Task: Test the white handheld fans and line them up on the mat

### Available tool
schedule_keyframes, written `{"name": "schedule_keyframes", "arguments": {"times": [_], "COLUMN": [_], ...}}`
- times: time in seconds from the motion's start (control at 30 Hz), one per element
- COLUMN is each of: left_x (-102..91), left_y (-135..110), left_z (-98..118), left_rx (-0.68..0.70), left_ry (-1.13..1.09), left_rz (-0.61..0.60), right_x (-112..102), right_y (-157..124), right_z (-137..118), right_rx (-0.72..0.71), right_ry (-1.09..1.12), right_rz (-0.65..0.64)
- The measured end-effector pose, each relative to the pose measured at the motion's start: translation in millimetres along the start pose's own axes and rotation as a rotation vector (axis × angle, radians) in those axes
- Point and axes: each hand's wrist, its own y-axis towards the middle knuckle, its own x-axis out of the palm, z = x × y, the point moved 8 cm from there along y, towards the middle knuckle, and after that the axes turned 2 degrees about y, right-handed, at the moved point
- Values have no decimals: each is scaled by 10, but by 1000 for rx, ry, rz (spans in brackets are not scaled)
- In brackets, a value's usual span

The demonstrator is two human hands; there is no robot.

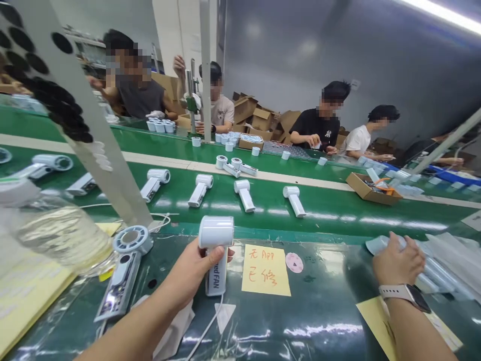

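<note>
My left hand [195,273] is wrapped around the handle of a pale handheld fan [217,231], holding it upright just above the bench. A white cable runs down from the fan's base. To the right, my right hand [400,260] curls over a pale blue plastic casing [377,244], one of several pale tubular parts lying there; its thumb is hidden. Left of my left arm lies an opened fan [118,286] with its circuit board showing and a cable attached. A yellow note [266,271] with red handwriting lies between my hands, beside a round pink sticker [294,262].
Beyond the bench, a green conveyor [263,220] carries several fans. A slanted metal post [112,165] rises at the left, near a clear bottle [60,233]. A cardboard box [370,193] of parts sits at the right. Several co-workers [317,123] sit across the line.
</note>
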Motion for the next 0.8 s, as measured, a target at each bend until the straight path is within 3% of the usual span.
{"name": "schedule_keyframes", "arguments": {"times": [0.07,0.2,0.33,0.43,0.6,0.7,0.8], "left_x": [-14,-55,-110,-130,-118,-85,-45], "left_y": [31,71,93,127,187,194,185], "left_z": [-21,-41,-94,-153,-264,-302,-306], "left_rx": [-9,-15,-45,-64,-103,-115,-109], "left_ry": [-61,-196,-290,-365,-441,-469,-485], "left_rz": [42,100,119,102,66,32,-7], "right_x": [316,1175,1604,1752,1898,1821,1585], "right_y": [14,112,304,309,-56,-211,-306], "right_z": [-301,-1199,-1771,-2163,-2836,-2969,-2960], "right_rx": [6,-128,-21,47,-41,-88,-178], "right_ry": [27,97,35,-5,34,53,77], "right_rz": [-37,-297,-378,-401,-449,-476,-509]}}
